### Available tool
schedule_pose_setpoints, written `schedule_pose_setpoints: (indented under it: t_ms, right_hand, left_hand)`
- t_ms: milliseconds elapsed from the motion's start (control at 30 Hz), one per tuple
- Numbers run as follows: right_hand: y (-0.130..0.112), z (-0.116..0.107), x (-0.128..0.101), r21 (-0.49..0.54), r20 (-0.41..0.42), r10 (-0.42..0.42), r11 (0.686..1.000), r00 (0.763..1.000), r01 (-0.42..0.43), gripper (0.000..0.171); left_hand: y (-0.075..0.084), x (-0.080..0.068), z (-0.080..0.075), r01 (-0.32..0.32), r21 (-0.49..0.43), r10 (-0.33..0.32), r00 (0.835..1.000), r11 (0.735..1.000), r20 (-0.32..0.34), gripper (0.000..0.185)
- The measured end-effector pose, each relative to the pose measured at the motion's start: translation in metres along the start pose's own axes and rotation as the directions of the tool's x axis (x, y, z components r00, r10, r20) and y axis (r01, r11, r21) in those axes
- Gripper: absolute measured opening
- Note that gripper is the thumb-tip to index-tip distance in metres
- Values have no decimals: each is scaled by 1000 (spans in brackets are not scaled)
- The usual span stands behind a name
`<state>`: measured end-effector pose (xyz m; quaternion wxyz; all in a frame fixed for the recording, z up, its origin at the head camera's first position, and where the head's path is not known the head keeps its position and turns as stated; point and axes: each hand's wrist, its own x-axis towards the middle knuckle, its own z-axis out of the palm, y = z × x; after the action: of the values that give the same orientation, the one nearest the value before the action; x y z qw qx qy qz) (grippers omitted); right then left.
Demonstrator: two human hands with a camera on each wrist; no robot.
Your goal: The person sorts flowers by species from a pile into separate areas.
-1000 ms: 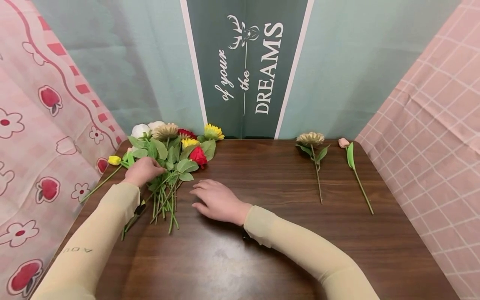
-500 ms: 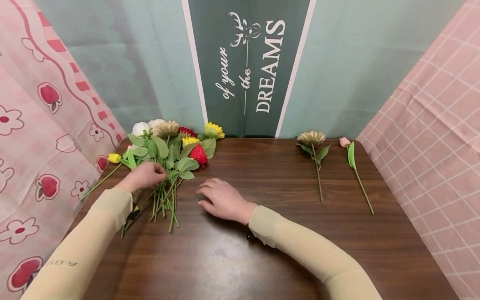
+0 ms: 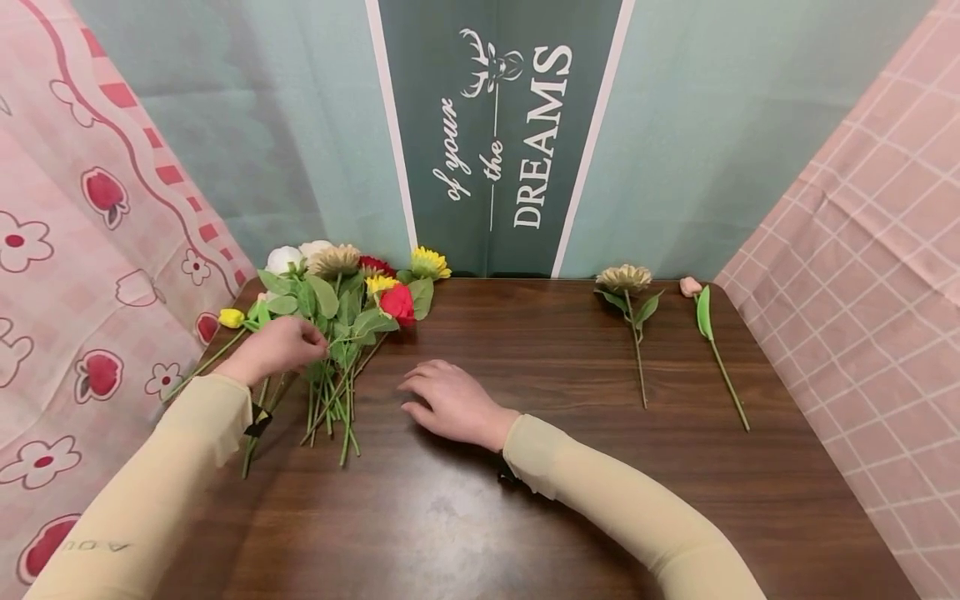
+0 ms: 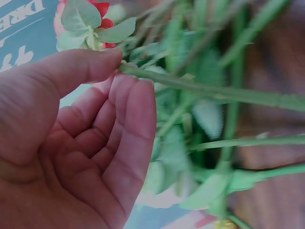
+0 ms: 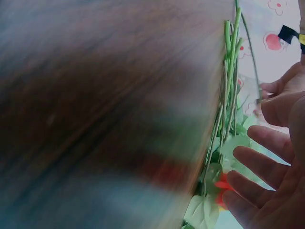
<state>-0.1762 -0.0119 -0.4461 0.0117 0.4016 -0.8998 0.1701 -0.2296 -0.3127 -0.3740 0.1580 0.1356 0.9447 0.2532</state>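
Fingers of the left hand (image 3: 273, 350) curl over the bunch of flowers (image 3: 337, 317) at the table's (image 3: 525, 517) far left; in the left wrist view the thumb and fingertips (image 4: 138, 95) pinch one green stem (image 4: 214, 90) of the red rose (image 3: 397, 302); the right hand (image 3: 450, 402) lies flat on the wood just right of the stems, fingers spread and loose, holding nothing; besides the bunch, two single flowers lie well apart at the far right: one tan sunflower (image 3: 624, 279) and one pink tulip (image 3: 690, 287), side by side, stems toward the person; a yellow bud (image 3: 231, 317) pokes out at the bunch's left.
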Motion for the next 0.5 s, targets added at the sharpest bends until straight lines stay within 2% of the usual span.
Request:
schedule_pose_setpoints:
  t_ms: [167,300,367,433,500]
  right_hand:
    - [9,-6,-5,36,-43,30,999,999,-29,30]
    - [16,-14,-15,99,-109,82,993,991,-71,26]
    - [21,-17,-21,151,-149,121,984,981,-98,24]
    - [25,-20,-30,225,-186,171,966,968,-127,21]
    - [29,-23,-38,316,-202,236,934,951,-164,19]
  left_hand:
    - [23,-2,-18,1,-67,0,1000,998,6,21]
    - [47,6,-17,20,-182,-12,999,983,43,30]
    - [61,14,-9,34,-273,-22,999,961,50,33]
    - [73,23,4,39,-376,-26,999,926,39,35]
    - [86,34,21,42,-493,-38,999,869,18,35]
